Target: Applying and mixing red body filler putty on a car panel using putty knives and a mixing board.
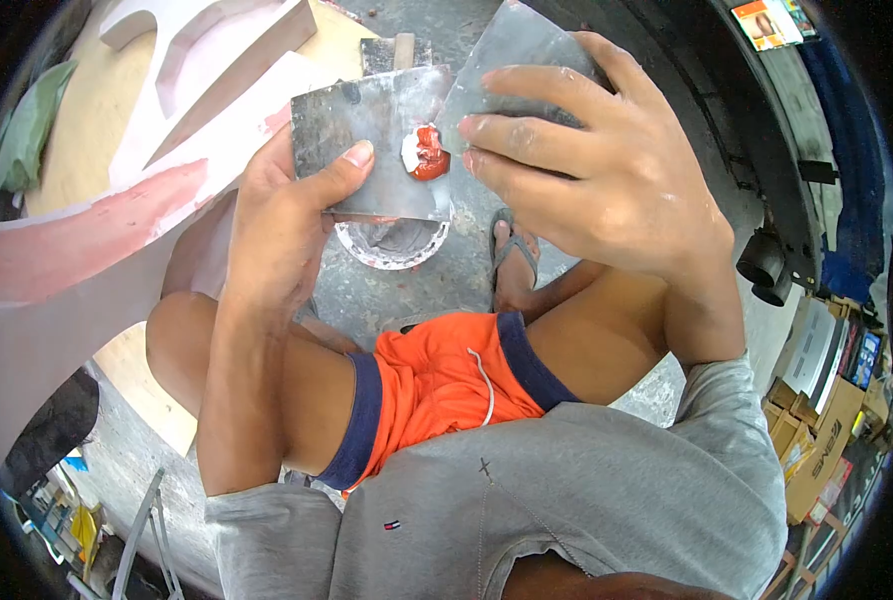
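Note:
My left hand [286, 205] grips a flat grey metal plate [341, 115], its thumb pressed on top and the other fingers hidden underneath. On the plate's right side sits a dab of red and white putty [427, 155], only partly blended. A second thin metal plate [526, 50], like a putty spreader, is in my right hand [616, 185]; its fingers lie across the upper face and the thumb is out of sight. This plate tilts, and its lower left edge meets or overlaps the first plate's right edge, close to the putty.
Below the plates stands a round tub [394, 250] with a white-smeared rim. A large white curved panel [116, 225] with pink patches fills the left side, over a pale wooden board [76, 140]. Green cloth [31, 130] lies far left. Cardboard boxes [824, 440] stand at the right.

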`<act>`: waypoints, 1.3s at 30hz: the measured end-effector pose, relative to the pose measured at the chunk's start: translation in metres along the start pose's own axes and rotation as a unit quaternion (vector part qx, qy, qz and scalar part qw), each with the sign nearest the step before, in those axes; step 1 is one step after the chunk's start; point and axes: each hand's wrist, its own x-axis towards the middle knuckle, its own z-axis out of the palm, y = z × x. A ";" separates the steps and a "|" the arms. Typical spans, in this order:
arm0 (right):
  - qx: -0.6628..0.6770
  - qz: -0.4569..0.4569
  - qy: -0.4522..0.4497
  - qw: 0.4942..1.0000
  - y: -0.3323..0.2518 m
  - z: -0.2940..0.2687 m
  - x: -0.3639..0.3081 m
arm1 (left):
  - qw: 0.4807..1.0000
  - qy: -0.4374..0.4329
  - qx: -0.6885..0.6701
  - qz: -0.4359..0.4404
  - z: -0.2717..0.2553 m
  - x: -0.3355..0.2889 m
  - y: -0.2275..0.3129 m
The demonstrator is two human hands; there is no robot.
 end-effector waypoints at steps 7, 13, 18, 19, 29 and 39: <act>0.048 0.016 0.053 0.997 -0.002 -0.003 -0.003 | 1.000 -0.005 -0.002 0.013 -0.003 0.003 -0.002; 0.299 0.153 0.027 0.942 0.012 -0.008 -0.006 | 0.998 -0.002 -0.040 0.038 -0.004 0.001 -0.004; 0.492 0.313 -0.006 0.813 0.014 -0.018 -0.005 | 0.997 0.014 -0.058 0.049 -0.003 0.001 -0.006; 0.490 0.314 -0.006 0.813 0.016 -0.019 -0.005 | 0.997 0.015 -0.061 0.050 -0.002 0.001 -0.007; 0.761 0.331 -0.084 0.552 0.051 0.005 -0.023 | 0.999 -0.019 -0.014 0.049 -0.009 -0.011 0.002; 0.699 0.401 -0.141 0.574 0.044 0.011 -0.017 | 0.997 -0.046 0.026 0.059 -0.020 -0.009 -0.002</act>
